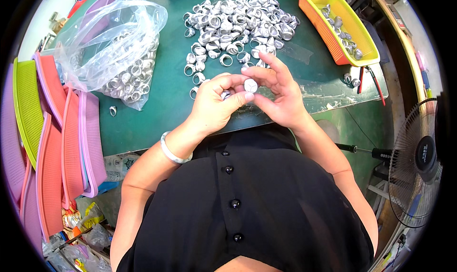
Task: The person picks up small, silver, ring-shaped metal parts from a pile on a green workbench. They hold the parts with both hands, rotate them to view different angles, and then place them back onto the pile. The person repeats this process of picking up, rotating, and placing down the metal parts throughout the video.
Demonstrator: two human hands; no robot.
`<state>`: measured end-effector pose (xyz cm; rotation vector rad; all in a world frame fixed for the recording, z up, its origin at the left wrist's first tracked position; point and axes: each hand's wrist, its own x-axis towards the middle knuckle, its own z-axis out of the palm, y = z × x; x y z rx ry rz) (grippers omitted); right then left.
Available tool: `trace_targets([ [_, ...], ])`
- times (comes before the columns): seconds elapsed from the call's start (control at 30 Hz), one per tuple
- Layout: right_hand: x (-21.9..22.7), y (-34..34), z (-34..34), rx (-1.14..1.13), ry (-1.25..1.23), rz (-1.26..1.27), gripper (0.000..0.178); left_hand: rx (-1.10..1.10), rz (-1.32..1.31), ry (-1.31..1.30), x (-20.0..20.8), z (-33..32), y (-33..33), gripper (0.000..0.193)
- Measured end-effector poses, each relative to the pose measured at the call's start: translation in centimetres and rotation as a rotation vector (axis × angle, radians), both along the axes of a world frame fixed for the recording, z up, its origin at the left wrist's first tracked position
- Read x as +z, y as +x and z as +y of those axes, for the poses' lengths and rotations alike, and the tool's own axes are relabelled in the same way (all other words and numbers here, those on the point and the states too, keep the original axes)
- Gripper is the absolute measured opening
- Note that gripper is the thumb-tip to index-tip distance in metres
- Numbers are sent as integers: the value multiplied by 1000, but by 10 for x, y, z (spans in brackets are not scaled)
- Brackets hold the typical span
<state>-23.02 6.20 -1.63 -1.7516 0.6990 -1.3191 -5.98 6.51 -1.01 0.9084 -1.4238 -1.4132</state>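
Observation:
Close to the table's front edge, a silver-grey metal ring [250,85] with a round, pale face is held between my two hands. My left hand [212,102] pinches it from the left with the fingers curled. Another ring [225,95] partly shows inside that hand. From the other side, the thumb and forefinger of my right hand [284,93] close round the face, while its other fingers stand raised. Just beyond my hands, a large heap of similar rings [238,19] covers the green table [166,124].
A clear plastic bag [112,43] of rings stands at left, with a single ring [113,111] beside it. At far right is a yellow-orange basket [328,38] holding some rings. Coloured baskets [52,138] stack left of the table; a black fan [419,160] stands right.

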Motion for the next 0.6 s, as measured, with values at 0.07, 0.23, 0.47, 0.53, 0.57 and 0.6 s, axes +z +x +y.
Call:
trace_targets([
  [0.07, 0, -2, 0, -4, 3, 21, 76, -5, -10, 1, 0, 0, 1, 27],
  [0.23, 0, -2, 1, 0, 42, -1, 72, 8, -14, 6, 4, 2, 0, 28],
  [0.47, 3, -1, 2, 27, 91, -71, 71, 12, 11, 74, 5, 4, 1, 26],
  [0.53, 4, -1, 3, 19, 87, -66, 71, 29, 29, 71, 6, 5, 1, 24],
  [0.57, 4, 0, 3, 10, 67, -51, 70, 46, 50, 72, 7, 6, 0, 22],
  [0.6, 4, 0, 3, 1, 47, -36, 70, 64, 70, 72, 9, 6, 0, 21],
])
